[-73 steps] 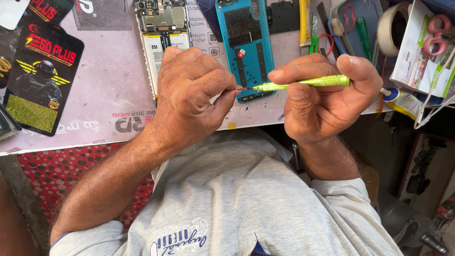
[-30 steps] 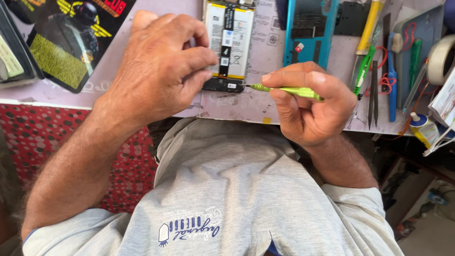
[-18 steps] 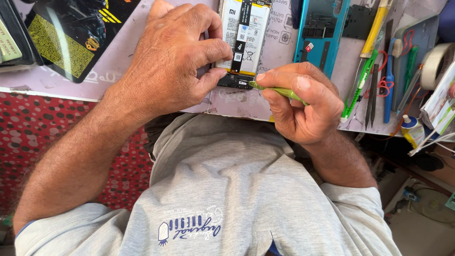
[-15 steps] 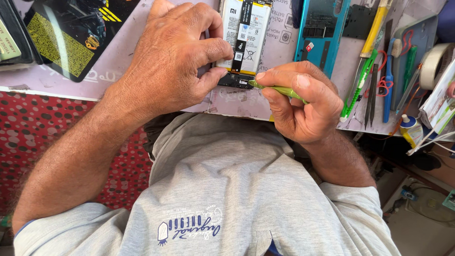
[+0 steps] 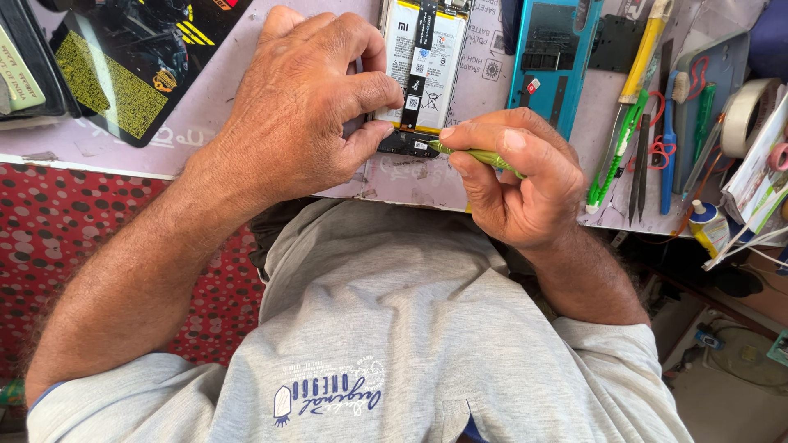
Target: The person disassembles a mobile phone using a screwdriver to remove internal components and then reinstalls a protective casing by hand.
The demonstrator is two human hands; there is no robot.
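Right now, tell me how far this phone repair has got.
Done: the opened phone lies back-off, battery exposed, its teal cover set aside. In hand: the left hand steadies it while the right hand works a green tool at its bottom edge. Left: the cover is still off.

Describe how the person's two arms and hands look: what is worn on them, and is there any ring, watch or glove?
Both hands are bare: the left hand and the right hand show no glove, ring or watch. The forearms are uncovered too. The person wears a light grey short-sleeved shirt with a small blue printed emblem low on the front; its sleeves end at the upper arms, and a thin blue edge shows at the left sleeve.
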